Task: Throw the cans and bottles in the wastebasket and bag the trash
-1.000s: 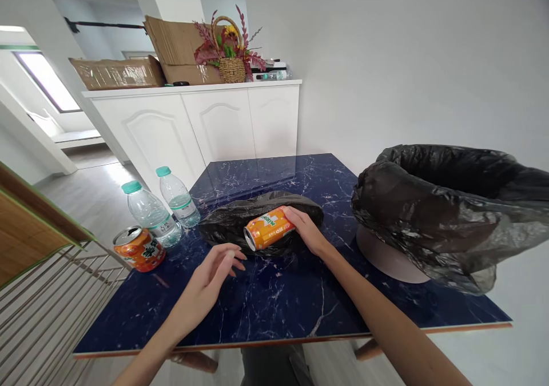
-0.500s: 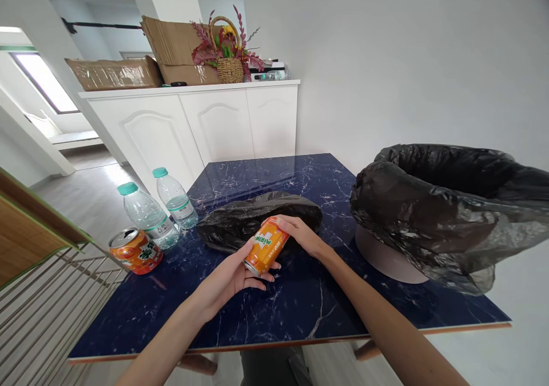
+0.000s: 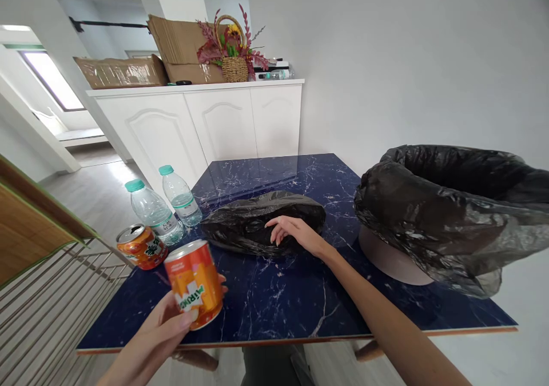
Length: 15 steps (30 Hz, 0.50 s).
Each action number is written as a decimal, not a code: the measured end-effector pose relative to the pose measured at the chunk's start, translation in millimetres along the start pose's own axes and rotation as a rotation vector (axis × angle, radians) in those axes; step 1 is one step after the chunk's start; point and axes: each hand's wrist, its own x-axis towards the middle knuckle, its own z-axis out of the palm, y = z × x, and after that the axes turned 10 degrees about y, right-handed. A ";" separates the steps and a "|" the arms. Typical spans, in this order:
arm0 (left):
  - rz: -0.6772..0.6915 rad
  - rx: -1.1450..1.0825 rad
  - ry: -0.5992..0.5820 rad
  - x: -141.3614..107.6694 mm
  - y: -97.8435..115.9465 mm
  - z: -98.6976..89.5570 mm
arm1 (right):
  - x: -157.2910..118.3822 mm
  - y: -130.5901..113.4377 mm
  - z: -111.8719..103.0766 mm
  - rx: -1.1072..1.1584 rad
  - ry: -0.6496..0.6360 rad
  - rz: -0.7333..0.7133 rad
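Left hand (image 3: 162,330) gripped Mirinda can (image 3: 194,280), right hand (image 3: 298,234) empty; I feared overswing toppling opened can (image 3: 144,251) near tabletop (image 3: 278,306) left edge.

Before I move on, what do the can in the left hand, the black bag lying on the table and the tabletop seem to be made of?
Can: metal, likely aluminium, with glossy orange print; its rim looks silvery.
Bag: probably thin plastic film, softly shiny and crinkled.
Tabletop: glossy, dark blue with white marble-like veins; whether stone or a printed surface, I cannot tell.
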 end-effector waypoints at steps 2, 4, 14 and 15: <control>0.041 0.150 0.142 -4.5 0.7 -17.4 | -0.2 1.3 0.9 -0.011 -0.006 0.002; 0.092 0.257 0.259 -6.3 4.0 -30.3 | -0.2 3.2 1.4 -0.018 -0.010 0.001; 0.284 0.441 0.704 -2.9 16.6 -88.5 | -0.9 9.7 1.4 -0.045 -0.020 0.001; 0.312 0.523 0.765 -1.1 15.1 -99.0 | -0.9 9.9 1.3 -0.046 -0.021 0.002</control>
